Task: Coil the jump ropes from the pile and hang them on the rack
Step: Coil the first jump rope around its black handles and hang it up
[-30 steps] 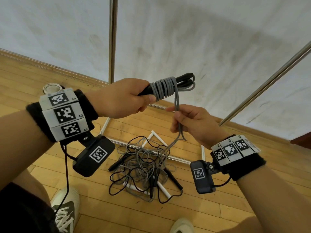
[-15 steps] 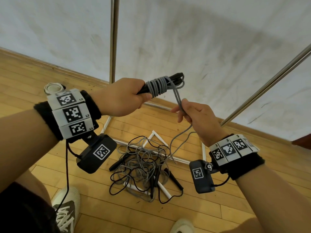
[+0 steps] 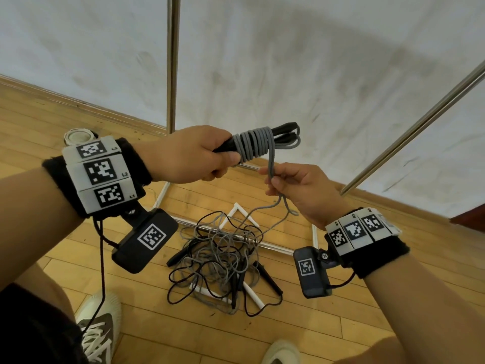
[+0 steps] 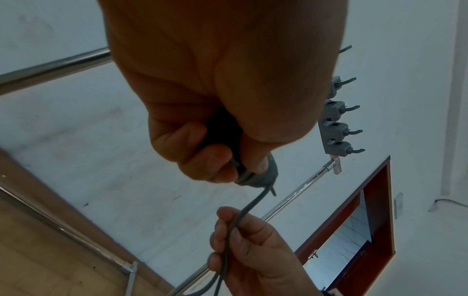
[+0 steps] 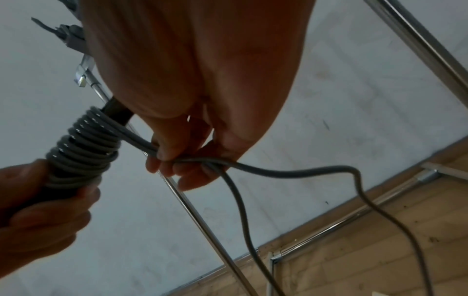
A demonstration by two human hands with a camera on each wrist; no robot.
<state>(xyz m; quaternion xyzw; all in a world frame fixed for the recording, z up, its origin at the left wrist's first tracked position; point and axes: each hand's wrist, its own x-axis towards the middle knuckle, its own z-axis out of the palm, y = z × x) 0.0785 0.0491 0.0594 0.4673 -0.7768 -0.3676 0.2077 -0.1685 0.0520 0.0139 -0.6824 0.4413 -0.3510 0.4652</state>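
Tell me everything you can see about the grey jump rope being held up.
The grey jump rope is a smooth, rubbery-looking cord wound in tight turns around black handles. The left hand grips the handles, holding the bundle roughly level above the floor. A doubled strand drops from the winding into the right hand, which pinches it; below, the loose cord trails down toward the tangled pile.

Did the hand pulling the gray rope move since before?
Yes. The right hand dropped lower, away from the slanted metal pole, after rising half a second earlier.
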